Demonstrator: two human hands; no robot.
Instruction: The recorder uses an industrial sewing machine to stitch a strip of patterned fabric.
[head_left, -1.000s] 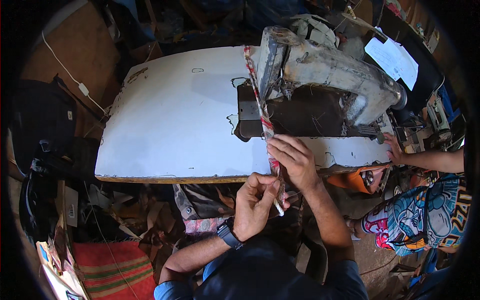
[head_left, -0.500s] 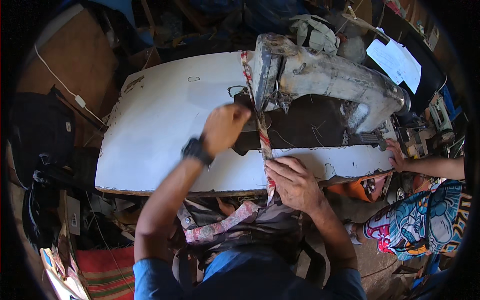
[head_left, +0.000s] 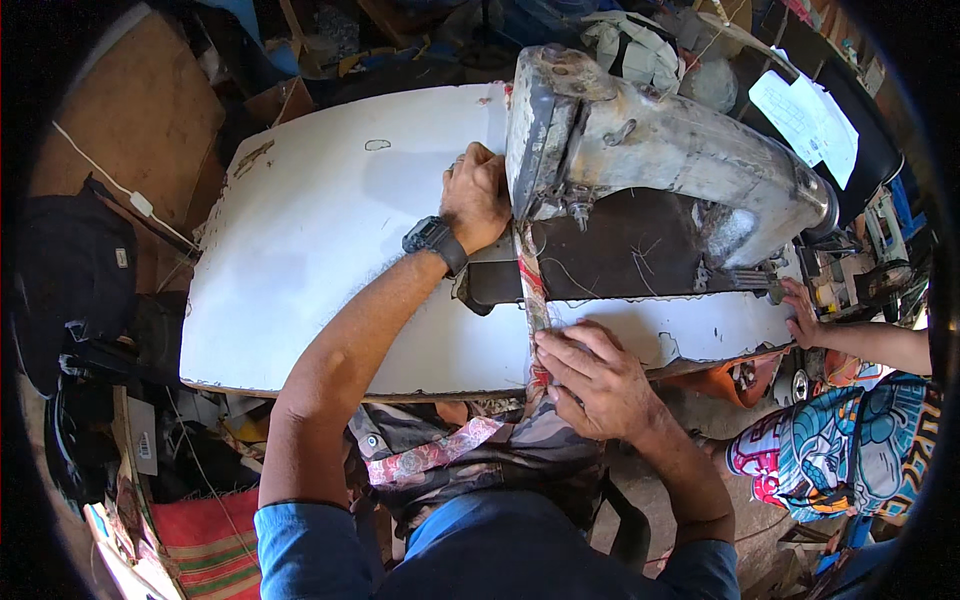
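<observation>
Left hand point(head_left: 475, 200): fingers curled, just left of the sewing machine point(head_left: 660, 140) head; can't tell if it's pinching anything. Cloth strip point(head_left: 530, 275): runs from under machine head toward the person. Right hand point(head_left: 595, 375): near side of machine, fingers extended, thumb apart, tips touching strip. Count: one watch point(head_left: 435, 240), one machine, one co-worker's hand point(head_left: 800, 312) by machine's right end.
</observation>
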